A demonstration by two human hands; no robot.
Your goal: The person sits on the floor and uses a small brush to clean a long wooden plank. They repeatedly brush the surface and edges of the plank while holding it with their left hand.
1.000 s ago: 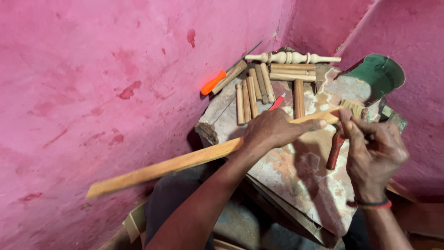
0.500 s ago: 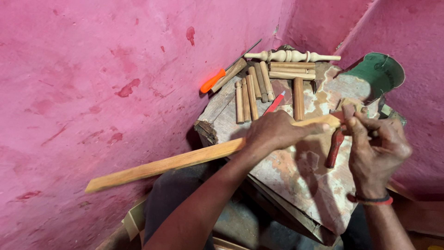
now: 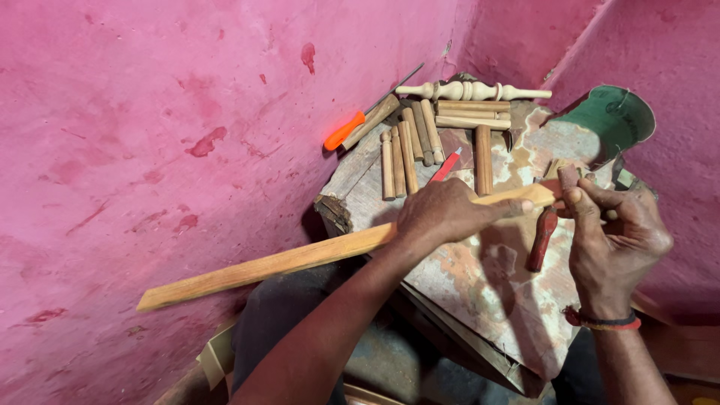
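Note:
My left hand (image 3: 444, 212) grips a long flat wooden strip (image 3: 285, 261) near its right end, holding it level across a worn wooden work block (image 3: 480, 285). The strip's far end sticks out to the lower left past the block. My right hand (image 3: 611, 232) pinches a small brownish piece (image 3: 568, 178) against the strip's right tip. A red-handled tool (image 3: 540, 238) lies on the block just under that hand.
Several short wooden dowels (image 3: 409, 146) and a turned spindle (image 3: 472, 91) lie at the block's far side. An orange-handled screwdriver (image 3: 352, 129) leans there against the pink wall (image 3: 150, 135). A green object (image 3: 607, 116) sits at the back right.
The strip's free left end has dipped slightly lower. My right hand has shifted a little at the strip's tip; the left hand keeps the same grip.

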